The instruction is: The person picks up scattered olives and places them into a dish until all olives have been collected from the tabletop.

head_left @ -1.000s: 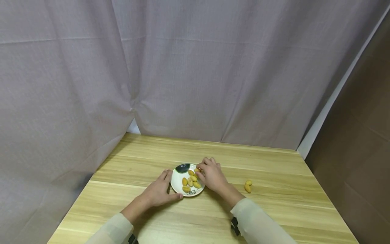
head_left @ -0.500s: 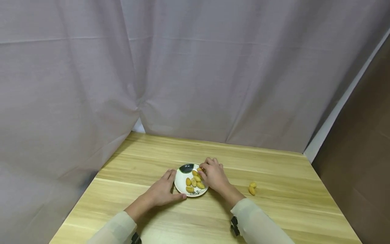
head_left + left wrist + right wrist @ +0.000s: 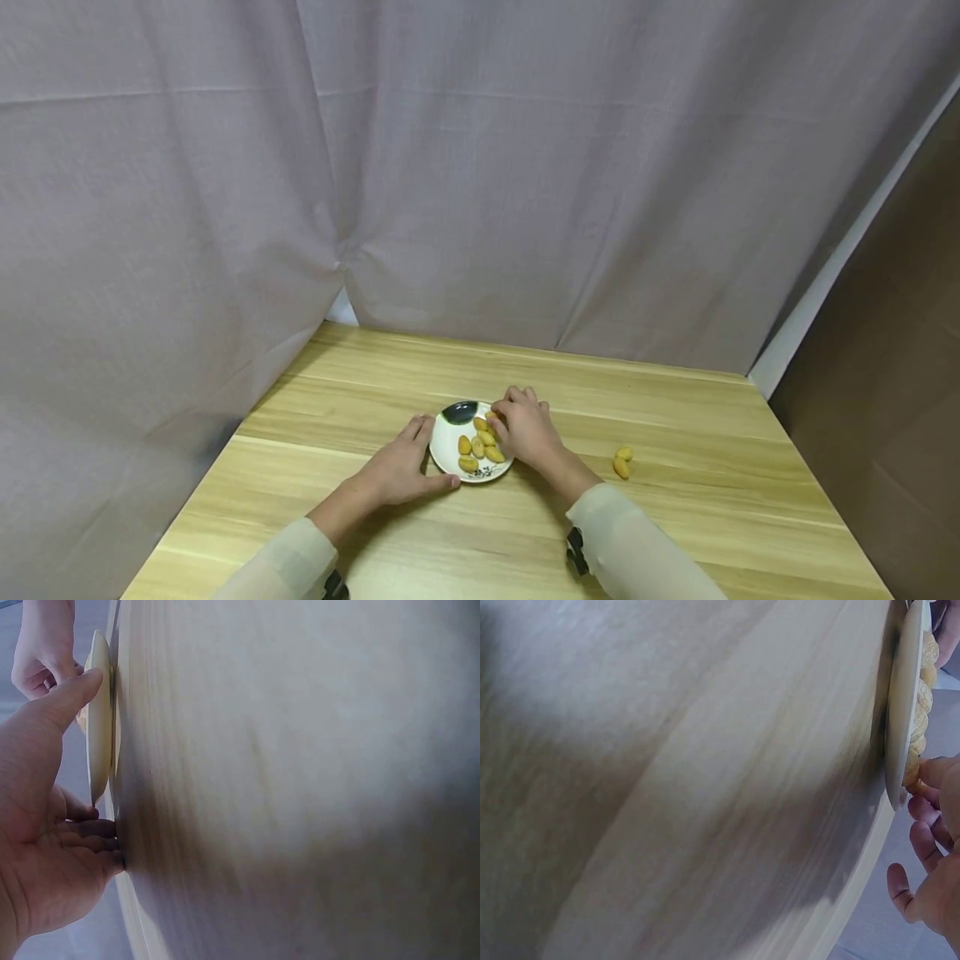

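A small white plate (image 3: 444, 446) with a dark patch and a floral motif lies on the table. Several yellow, oval, wrinkled pieces (image 3: 478, 447) that look like dried fruits are on its right half. My left hand (image 3: 397, 471) holds the plate by its left rim, thumb at the near edge and fingers at the far left. With thumb and forefinger, my right hand (image 3: 528, 429) pinches a yellow oval piece (image 3: 912, 769) at the plate's right rim. In the right wrist view its other fingers are loosely bent beyond the rim.
To the right of the plate, two more yellow oval pieces (image 3: 622, 463) lie together on the wooden table (image 3: 712, 467). A grey curtain (image 3: 465, 183) hangs behind the table, and a brown panel (image 3: 892, 367) stands along the right side.
The plate, hands and loose pieces sit slightly further right in view than a second ago, as the whole scene shifted. Both hands stay at the plate; little else differs.
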{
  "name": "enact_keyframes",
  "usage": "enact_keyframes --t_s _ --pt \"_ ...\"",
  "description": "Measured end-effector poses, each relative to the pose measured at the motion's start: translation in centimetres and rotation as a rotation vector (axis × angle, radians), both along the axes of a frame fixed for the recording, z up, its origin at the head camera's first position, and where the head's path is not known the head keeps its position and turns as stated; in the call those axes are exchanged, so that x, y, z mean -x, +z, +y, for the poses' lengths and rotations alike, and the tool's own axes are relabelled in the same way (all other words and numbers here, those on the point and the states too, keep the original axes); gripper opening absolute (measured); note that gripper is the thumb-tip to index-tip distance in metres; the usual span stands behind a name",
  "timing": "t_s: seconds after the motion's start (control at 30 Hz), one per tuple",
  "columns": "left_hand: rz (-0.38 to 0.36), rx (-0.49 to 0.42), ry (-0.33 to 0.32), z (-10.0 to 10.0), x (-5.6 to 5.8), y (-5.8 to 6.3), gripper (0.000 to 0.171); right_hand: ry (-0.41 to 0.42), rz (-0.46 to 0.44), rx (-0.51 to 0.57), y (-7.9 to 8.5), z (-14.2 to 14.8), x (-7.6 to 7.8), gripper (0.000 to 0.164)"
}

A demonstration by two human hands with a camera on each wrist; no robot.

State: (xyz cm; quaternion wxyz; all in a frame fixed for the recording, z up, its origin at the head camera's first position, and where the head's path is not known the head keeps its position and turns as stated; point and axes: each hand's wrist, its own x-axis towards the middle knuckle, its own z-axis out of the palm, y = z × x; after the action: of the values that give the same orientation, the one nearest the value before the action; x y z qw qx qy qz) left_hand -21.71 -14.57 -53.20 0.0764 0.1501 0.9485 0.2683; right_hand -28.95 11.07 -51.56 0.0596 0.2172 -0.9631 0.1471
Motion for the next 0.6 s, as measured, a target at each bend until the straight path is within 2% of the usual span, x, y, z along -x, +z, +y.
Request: enact_keyframes --t_s 0.27,0.6 --pt "0.008 0.009 0.0 -0.02 0.15 -0.04 0.126 -0.016 -0.052 -0.002 0.54 -0.26 0.13 0.025" --pt "0.01 0.003 -0.003 0.1 -0.09 0.14 0.125 -0.027 -0.065 -0.005 0.49 -0.46 0.08 0.025"
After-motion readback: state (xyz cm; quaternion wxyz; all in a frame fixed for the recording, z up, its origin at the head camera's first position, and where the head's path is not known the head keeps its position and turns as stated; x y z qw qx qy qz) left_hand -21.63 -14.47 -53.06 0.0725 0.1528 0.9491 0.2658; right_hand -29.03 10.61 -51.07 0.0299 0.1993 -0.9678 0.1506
